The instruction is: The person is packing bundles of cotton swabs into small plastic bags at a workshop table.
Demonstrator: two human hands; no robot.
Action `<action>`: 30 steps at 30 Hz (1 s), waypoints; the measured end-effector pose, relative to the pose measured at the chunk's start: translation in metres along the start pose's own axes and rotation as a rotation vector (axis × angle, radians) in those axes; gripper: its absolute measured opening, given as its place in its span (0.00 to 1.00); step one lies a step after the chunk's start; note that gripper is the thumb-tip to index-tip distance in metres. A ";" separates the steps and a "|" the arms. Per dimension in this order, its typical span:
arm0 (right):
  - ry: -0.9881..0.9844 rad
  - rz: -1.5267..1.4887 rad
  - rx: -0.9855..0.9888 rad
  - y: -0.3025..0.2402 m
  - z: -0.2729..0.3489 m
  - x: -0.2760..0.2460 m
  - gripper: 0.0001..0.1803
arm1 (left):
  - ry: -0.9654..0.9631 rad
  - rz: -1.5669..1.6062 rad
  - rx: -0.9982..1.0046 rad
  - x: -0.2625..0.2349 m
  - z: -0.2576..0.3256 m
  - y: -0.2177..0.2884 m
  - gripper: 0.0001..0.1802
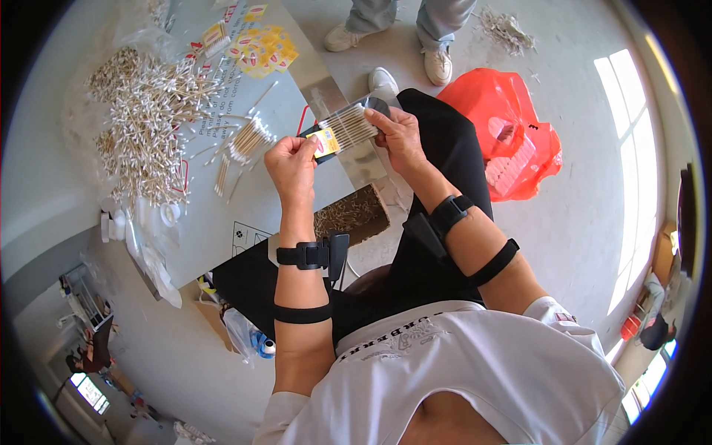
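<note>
A flat pack of cotton swabs point(351, 127) is held up between my two hands, over the table's right edge. Its swabs lie side by side, and a yellow label card point(324, 143) sits at its left end. My left hand point(291, 169) is closed in a pinch on the label end. Round the far right end, my right hand point(401, 139) grips the pack, with the thumb on top and the other fingers partly hidden behind. Clear film seems to show around the swabs. A small bunch of loose cotton swabs point(251, 141) lies on the table just left of my left hand.
A large heap of swabs point(148, 122) covers the table's left side. Yellow cards point(265, 50) lie at its far end. An open cardboard box point(354, 215) stands below my hands. Right of my legs is a red plastic bag point(508, 133); another person's shoes point(437, 67) are ahead.
</note>
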State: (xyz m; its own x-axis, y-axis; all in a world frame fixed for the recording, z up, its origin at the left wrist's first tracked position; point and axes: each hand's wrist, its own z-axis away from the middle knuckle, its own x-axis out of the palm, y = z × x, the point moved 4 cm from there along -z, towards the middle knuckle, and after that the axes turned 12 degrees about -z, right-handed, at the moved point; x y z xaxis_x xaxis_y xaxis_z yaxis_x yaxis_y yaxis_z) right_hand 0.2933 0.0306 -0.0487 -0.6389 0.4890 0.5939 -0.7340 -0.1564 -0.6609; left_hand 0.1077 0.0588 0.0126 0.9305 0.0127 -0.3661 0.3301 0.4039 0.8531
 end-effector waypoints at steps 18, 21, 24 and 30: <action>0.001 -0.032 -0.044 -0.001 -0.002 0.003 0.10 | 0.104 -0.182 0.186 0.014 -0.010 -0.006 0.11; 0.013 -0.021 -0.046 0.000 -0.003 0.001 0.09 | 0.101 -0.170 0.174 0.022 -0.005 -0.003 0.10; 0.025 -0.005 -0.054 0.000 -0.004 0.000 0.09 | 0.089 -0.104 0.110 0.031 0.003 0.002 0.09; 0.039 0.002 -0.041 0.002 -0.005 -0.001 0.10 | 0.099 -0.209 0.264 0.032 0.005 0.006 0.08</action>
State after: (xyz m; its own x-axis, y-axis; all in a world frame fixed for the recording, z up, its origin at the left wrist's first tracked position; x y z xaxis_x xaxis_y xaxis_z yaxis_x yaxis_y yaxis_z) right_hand 0.2937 0.0336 -0.0529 -0.6300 0.5221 0.5749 -0.7223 -0.1220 -0.6807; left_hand 0.1400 0.0572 0.0083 0.8227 0.0488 -0.5663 0.5536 0.1570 0.8178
